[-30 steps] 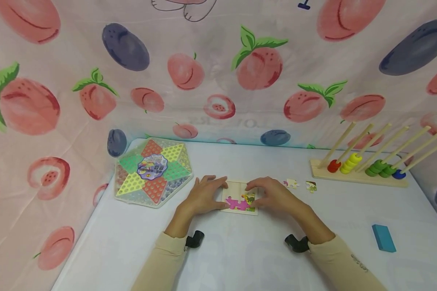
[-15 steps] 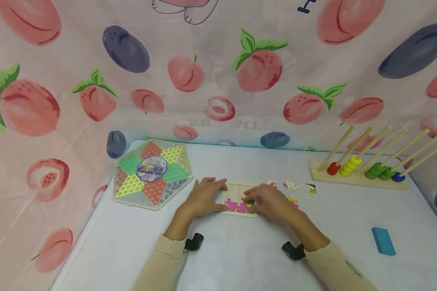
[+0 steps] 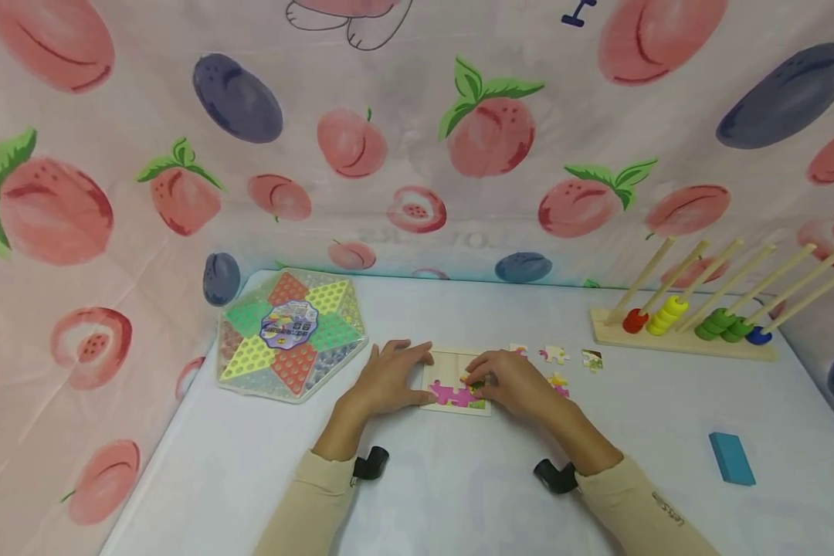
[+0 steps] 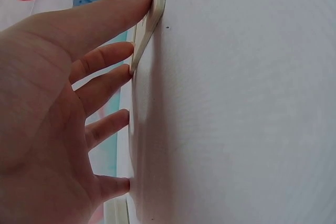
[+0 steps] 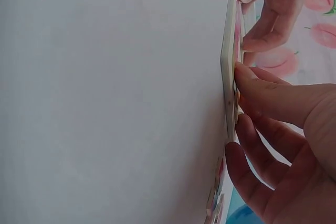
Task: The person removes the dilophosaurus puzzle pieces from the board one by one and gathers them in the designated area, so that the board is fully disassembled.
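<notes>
A small wooden jigsaw board (image 3: 446, 363) lies on the white table between both hands, joined pink pieces (image 3: 446, 394) along its near side. My left hand (image 3: 385, 378) rests at the board's left end, thumb on the near corner and the other fingers spread straight along the far side. At the right end, my right hand (image 3: 521, 384) pinches a green and yellow puzzle piece (image 3: 478, 389) between thumb and fingers, down in the board. That piece is partly hidden by the fingers. In the right wrist view the thumb (image 5: 249, 80) presses onto the board's face.
Several loose puzzle pieces (image 3: 554, 354) lie just right of the board. A hexagonal Chinese checkers box (image 3: 292, 332) stands at the left. Back right is a wooden bead counting rack (image 3: 688, 344) with tall pegs. A blue block (image 3: 733, 458) lies at the right.
My right hand has moved slightly left and nearer over the piece at the board's right end, uncovering loose pieces behind it. The left hand stays in place.
</notes>
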